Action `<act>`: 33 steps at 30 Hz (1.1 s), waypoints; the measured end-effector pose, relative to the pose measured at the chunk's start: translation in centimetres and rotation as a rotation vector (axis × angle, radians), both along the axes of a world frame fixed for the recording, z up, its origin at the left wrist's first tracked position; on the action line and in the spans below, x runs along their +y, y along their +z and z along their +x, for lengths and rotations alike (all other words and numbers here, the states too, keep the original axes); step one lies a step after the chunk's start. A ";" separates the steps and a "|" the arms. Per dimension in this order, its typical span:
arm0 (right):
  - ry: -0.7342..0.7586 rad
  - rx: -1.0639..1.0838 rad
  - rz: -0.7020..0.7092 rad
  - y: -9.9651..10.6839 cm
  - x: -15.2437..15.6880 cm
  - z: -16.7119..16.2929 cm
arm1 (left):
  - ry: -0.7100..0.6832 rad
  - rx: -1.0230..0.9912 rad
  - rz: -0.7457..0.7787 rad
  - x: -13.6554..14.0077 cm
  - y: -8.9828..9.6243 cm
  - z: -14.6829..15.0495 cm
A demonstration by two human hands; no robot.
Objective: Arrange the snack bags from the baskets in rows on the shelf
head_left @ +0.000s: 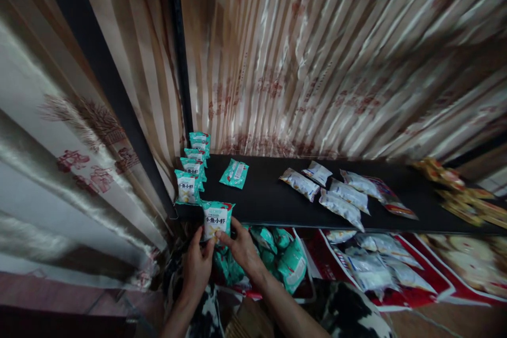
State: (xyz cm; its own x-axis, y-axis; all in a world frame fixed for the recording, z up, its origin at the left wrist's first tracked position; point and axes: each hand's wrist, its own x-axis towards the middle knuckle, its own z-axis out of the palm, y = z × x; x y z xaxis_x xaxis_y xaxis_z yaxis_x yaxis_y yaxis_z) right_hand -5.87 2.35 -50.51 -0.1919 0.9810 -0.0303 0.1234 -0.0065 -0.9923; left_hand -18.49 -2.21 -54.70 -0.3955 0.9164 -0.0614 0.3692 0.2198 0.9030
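Teal packet (216, 220) between both hands (199, 260) (242, 248)

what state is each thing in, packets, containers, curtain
held teal packet: upright between left hand and right hand
teal packet row: standing
lone teal packet: lying flat
white packets on shelf: lying loose
left container: open, filled
middle container: open, filled
curtain: hanging in folds

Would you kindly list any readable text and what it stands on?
"小鱼小虾": on the held packet.
"小鱼小虾": on the row's front packet.
"小鱼小虾": on the row's second packet.
Too small or blurred: all other packet print, and the characters on the back curtain.
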 end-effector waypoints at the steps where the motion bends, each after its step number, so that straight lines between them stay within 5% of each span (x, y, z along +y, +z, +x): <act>1: -0.005 0.004 0.005 -0.2 0.4 -0.4 | 0.015 0.012 0.008 0.2 -0.1 -0.3; 10: -0.041 -0.065 0.076 0.2 1.9 -2.2 | 0.102 0.041 0.052 1.4 -0.1 -0.4; 21: -0.065 -0.005 0.005 -1.0 5.2 -0.1 | 0.002 0.050 0.206 3.8 0.2 2.8; 27: -0.042 0.022 -0.010 -1.7 6.0 -1.2 | 0.100 0.066 0.171 4.3 0.4 3.0; 33: -0.045 0.005 0.044 -1.1 10.2 -1.6 | 0.085 0.077 0.288 8.1 0.7 3.2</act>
